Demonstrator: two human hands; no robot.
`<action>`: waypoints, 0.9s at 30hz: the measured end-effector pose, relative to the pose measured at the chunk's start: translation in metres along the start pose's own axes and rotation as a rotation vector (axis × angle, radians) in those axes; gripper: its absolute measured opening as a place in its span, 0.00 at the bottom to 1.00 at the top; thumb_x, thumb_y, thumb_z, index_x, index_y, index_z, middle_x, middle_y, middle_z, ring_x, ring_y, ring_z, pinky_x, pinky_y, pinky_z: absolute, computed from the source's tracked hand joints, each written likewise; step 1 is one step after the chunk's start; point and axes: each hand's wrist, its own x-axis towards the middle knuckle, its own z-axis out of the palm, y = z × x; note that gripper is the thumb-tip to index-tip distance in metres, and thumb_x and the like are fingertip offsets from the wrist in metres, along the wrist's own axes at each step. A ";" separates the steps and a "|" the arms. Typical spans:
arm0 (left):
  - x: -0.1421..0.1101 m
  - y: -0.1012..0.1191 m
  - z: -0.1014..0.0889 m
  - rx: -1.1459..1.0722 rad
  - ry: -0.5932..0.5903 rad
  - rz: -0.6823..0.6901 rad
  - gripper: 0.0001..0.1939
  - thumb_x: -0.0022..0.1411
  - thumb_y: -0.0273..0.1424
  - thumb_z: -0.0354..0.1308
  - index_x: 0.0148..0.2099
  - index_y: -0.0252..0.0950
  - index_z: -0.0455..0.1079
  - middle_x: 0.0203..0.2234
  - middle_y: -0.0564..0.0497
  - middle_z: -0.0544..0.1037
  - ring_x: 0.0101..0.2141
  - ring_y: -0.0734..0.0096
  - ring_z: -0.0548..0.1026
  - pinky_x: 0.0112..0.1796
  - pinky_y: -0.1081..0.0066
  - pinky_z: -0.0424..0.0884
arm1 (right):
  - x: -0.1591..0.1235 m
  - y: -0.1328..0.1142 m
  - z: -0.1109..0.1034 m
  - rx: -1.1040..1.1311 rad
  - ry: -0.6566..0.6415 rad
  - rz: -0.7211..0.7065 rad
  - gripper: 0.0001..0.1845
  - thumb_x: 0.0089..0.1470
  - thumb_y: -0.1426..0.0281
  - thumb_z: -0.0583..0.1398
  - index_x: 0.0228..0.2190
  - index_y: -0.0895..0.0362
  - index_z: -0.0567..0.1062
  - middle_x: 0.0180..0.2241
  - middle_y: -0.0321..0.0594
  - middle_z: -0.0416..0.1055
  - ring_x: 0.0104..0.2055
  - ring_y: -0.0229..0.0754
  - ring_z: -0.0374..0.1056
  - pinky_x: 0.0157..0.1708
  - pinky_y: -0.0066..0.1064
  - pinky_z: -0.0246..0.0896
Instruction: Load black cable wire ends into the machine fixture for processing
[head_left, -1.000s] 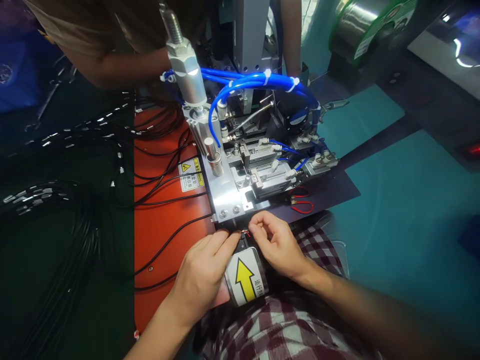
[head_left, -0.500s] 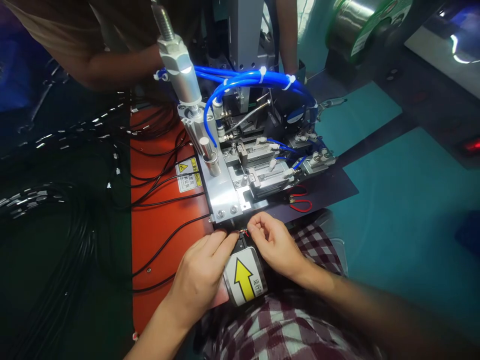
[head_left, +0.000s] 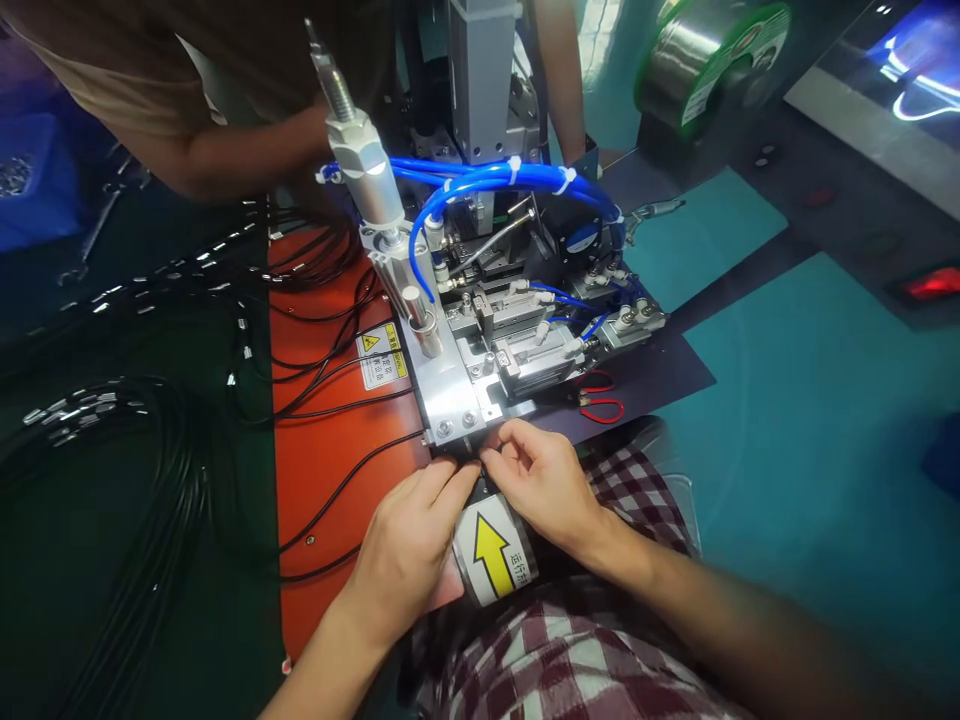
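Beyond the yellow-arrow label (head_left: 495, 550), left hand (head_left: 412, 535) and right hand (head_left: 551, 485) are held narrow-fingered, seemingly for precision, contents indiscernible.

The machine's front plate (head_left: 442, 392) looks like smooth, shiny metal, the blue tubing (head_left: 540, 178) glossy plastic, the checked garment (head_left: 559, 650) matt cloth.

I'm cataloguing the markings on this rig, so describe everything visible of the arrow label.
The label is white and smooth-looking, with a bold yellow arrow outlined in black. The arrow points up the picture, leaning slightly left, towards the machine. Small dark characters run beside it at the right edge. It sits just below both fingertips in view; the left hand is close to its left side, but contact cannot be told.
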 end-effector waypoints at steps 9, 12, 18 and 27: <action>-0.001 -0.001 0.002 -0.005 -0.018 -0.009 0.15 0.68 0.24 0.44 0.48 0.27 0.70 0.33 0.42 0.75 0.32 0.65 0.75 0.31 0.68 0.75 | 0.008 0.010 -0.009 0.363 -0.193 0.275 0.11 0.55 0.67 0.55 0.23 0.57 0.67 0.18 0.29 0.59 0.20 0.33 0.53 0.20 0.25 0.47; 0.000 -0.002 0.002 0.010 -0.012 -0.012 0.15 0.68 0.24 0.43 0.49 0.28 0.70 0.34 0.41 0.76 0.33 0.64 0.75 0.31 0.68 0.75 | 0.014 0.011 -0.014 0.538 -0.396 0.420 0.17 0.53 0.64 0.56 0.17 0.56 0.61 0.15 0.26 0.50 0.17 0.31 0.43 0.17 0.25 0.38; 0.000 0.001 0.000 0.012 -0.006 -0.015 0.15 0.68 0.24 0.44 0.48 0.28 0.70 0.35 0.41 0.76 0.34 0.65 0.76 0.33 0.69 0.76 | -0.010 0.017 -0.009 0.353 -0.107 0.291 0.13 0.53 0.60 0.60 0.27 0.58 0.72 0.19 0.30 0.61 0.21 0.34 0.55 0.20 0.26 0.48; 0.000 -0.001 0.000 -0.012 -0.006 -0.023 0.15 0.68 0.24 0.45 0.47 0.26 0.71 0.33 0.41 0.76 0.32 0.65 0.75 0.32 0.69 0.75 | -0.009 0.001 -0.017 -0.210 -0.067 -0.169 0.08 0.58 0.70 0.55 0.30 0.57 0.72 0.23 0.36 0.69 0.25 0.38 0.62 0.29 0.31 0.52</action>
